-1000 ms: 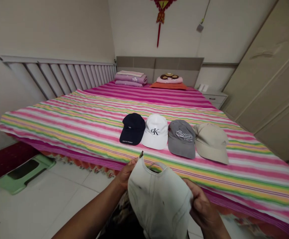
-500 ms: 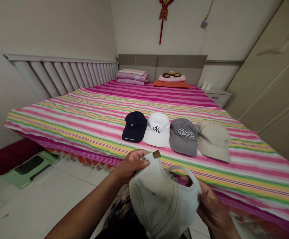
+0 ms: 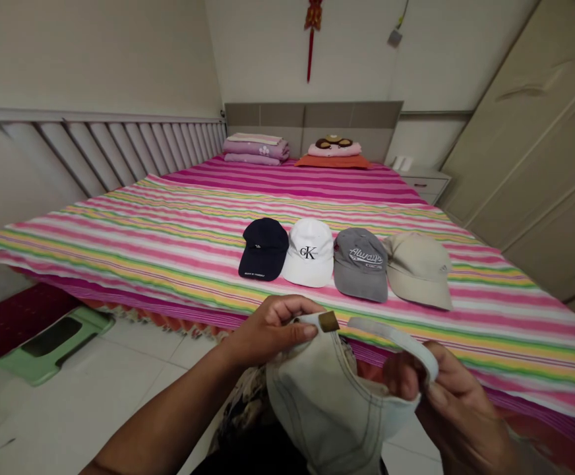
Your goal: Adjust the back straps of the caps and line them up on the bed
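Note:
A pale, light-coloured baseball cap (image 3: 327, 396) hangs between my two hands, its back opening toward the bed. My left hand (image 3: 280, 333) pinches the rear edge beside a brass-coloured buckle (image 3: 329, 322). On the other side, my right hand (image 3: 458, 402) grips the base of the loose strap (image 3: 391, 334), whose free end points toward the buckle without touching it. Beyond them, a navy cap (image 3: 264, 249), a white cap (image 3: 309, 254), a grey cap (image 3: 361, 265) and a beige cap (image 3: 419, 270) lie in a row on the bed.
The striped bedspread (image 3: 119, 231) covers the bed in front of me. Folded purple bedding (image 3: 256, 150) and an orange cushion (image 3: 332, 161) lie by the headboard (image 3: 277, 117). A green stool (image 3: 55, 346) stands on the floor at left. A nightstand (image 3: 423, 183) is at far right.
My right hand has moved right and its grip has shifted onto the strap. The strap's end now stands apart from the buckle side. My view has tilted slightly.

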`<action>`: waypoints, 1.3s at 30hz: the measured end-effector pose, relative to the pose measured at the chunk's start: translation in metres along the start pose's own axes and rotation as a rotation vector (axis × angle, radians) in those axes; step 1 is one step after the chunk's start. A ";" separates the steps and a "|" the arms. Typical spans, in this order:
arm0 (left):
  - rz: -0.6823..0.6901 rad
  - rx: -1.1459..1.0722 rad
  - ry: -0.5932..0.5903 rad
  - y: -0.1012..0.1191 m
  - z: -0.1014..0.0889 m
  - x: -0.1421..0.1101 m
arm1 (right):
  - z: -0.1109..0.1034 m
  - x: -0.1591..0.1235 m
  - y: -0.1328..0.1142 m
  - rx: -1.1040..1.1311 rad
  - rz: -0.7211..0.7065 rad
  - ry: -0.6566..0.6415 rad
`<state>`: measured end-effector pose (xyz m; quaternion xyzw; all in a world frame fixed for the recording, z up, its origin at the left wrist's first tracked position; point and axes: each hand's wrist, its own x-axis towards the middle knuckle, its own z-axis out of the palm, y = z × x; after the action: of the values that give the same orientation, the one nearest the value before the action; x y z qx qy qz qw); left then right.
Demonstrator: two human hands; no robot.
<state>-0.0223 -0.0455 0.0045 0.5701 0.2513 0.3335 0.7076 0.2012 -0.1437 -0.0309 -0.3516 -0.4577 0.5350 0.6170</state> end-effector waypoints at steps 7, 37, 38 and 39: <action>0.070 0.208 -0.074 -0.001 0.004 0.002 | -0.008 -0.009 -0.002 -0.075 -0.077 0.022; 0.740 0.802 0.022 -0.008 0.024 0.007 | 0.054 0.032 0.001 -0.015 0.322 0.029; 0.771 0.807 0.024 -0.009 0.024 0.007 | 0.056 0.032 0.001 -0.016 0.323 0.042; 0.797 0.813 0.034 -0.010 0.024 0.007 | 0.057 0.031 0.001 -0.013 0.321 0.052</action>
<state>0.0021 -0.0567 0.0007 0.8418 0.1362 0.4605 0.2464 0.1476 -0.1158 -0.0066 -0.4377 -0.3830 0.6145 0.5331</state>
